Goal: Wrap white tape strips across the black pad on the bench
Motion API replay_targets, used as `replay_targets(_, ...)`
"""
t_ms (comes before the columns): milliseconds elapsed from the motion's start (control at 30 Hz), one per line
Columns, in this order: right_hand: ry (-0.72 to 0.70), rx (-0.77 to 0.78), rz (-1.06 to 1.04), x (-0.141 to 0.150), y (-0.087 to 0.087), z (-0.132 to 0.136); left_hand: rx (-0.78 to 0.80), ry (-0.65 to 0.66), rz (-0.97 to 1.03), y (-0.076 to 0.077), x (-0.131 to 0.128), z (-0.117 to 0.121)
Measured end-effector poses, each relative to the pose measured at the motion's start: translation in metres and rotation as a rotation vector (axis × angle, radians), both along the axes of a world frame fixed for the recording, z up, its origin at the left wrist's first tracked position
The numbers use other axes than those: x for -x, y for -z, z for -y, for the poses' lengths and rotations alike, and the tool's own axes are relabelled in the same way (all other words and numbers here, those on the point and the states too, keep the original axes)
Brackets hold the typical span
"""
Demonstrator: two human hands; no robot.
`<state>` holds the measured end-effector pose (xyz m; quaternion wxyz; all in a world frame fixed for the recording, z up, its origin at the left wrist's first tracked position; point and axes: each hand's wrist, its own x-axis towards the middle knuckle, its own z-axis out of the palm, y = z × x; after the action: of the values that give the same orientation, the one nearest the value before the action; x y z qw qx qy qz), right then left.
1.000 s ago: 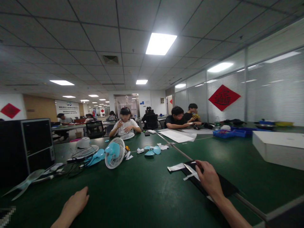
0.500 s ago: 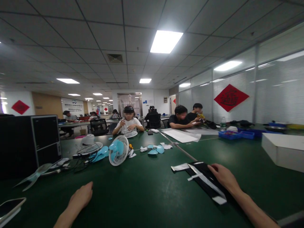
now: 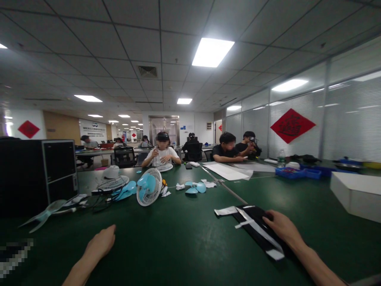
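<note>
My right hand [image 3: 282,227] is at the right edge of a flat black piece with white strips [image 3: 258,228] on the green table. Its thumb and forefinger are bent together over the black material and appear to pinch it; the other fingers are hidden. White strips run along and across the piece, with one end sticking out to the left. My left hand [image 3: 101,242] rests on the table well to the left, with its fingers folded in and nothing visible in them. Its fingertips are mostly hidden.
A fan head with blue blades [image 3: 149,187], a loose blue fan blade [image 3: 195,187] and cables lie farther back. A black computer case [image 3: 59,171] stands left, a white box [image 3: 357,196] right. Blue trays [image 3: 293,173] and white sheets [image 3: 228,170] lie beyond; co-workers sit across the table.
My right hand has shifted slightly right and down, its thumb and forefinger more bent at the black piece. The left hand has barely moved. The view has tilted slightly.
</note>
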<state>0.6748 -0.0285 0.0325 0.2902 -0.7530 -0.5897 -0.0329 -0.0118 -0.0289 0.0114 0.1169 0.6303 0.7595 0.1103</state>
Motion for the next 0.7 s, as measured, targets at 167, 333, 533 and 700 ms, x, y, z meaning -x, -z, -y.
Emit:
replay_targets(167, -0.018, 0.004, 0.010, -0.002, 0.000, -0.001, -0.004, -0.008, -0.019, -0.004, -0.002, 0.000)
replay_targets(333, 0.009, 0.036, 0.054, -0.001, 0.002, -0.001, 0.006, -0.016, 0.019, -0.004, -0.003, 0.002)
replay_targets(533, 0.032, 0.015, 0.176, -0.001, 0.001, -0.002, -0.021, 0.005, 0.009, 0.003, 0.004, 0.000)
replay_targets(700, 0.059, 0.052, 0.203, -0.001, -0.001, -0.001, -0.077, 0.000, -0.019, 0.013, 0.008, -0.003)
